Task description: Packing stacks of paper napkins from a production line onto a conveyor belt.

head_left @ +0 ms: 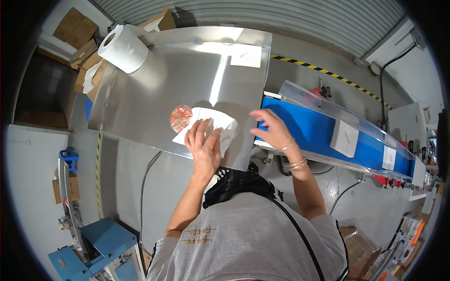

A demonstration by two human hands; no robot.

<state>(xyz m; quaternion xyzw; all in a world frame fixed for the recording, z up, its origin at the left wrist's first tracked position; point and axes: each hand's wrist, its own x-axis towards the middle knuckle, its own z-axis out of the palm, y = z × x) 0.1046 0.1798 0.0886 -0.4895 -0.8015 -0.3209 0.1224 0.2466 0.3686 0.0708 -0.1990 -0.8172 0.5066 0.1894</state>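
My left hand lies on a fanned stack of flat white packets near the front edge of the metal table. Its fingers are stretched out and slightly apart, pressing on the packets from above. Touching the stack's left side is a round disc with a red, green and white pattern. My right hand hovers over the near end of the blue conveyor belt, fingers apart and nothing in them. Two white packets lie on the belt: a larger one and, farther right, another.
A big white paper roll stands at the table's far left corner. A white sheet lies at the far right corner. Clear guards line the conveyor's far side. Cardboard boxes sit left of the table. A cable runs along the floor.
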